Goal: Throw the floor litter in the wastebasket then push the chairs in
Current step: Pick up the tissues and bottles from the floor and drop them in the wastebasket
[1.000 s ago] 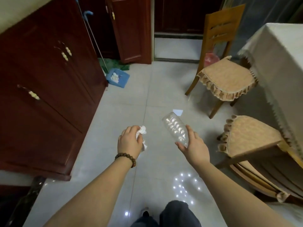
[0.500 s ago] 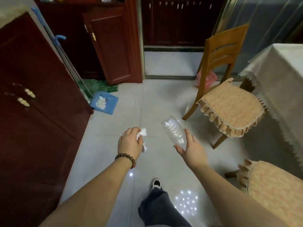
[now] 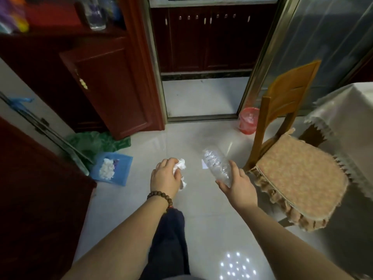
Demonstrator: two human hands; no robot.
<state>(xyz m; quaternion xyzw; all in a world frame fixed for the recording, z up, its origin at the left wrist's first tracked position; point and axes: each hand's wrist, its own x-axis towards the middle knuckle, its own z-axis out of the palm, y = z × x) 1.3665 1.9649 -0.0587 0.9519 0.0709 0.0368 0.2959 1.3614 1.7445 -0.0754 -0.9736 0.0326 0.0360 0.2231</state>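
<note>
Holding crumpled white tissue (image 3: 180, 168) | clear ribbed plastic bottle (image 3: 217, 167)

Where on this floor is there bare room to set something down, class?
Bare tile lies between the blue dustpan and the cushioned chair, and past the doorway sill. It is crowded by the green bag and around the red wastebasket behind the chair.

We find no text, label, brand, number or sign that we can read anywhere in this view; the surfaces we see are either plain or too blurred to show lettering
</note>
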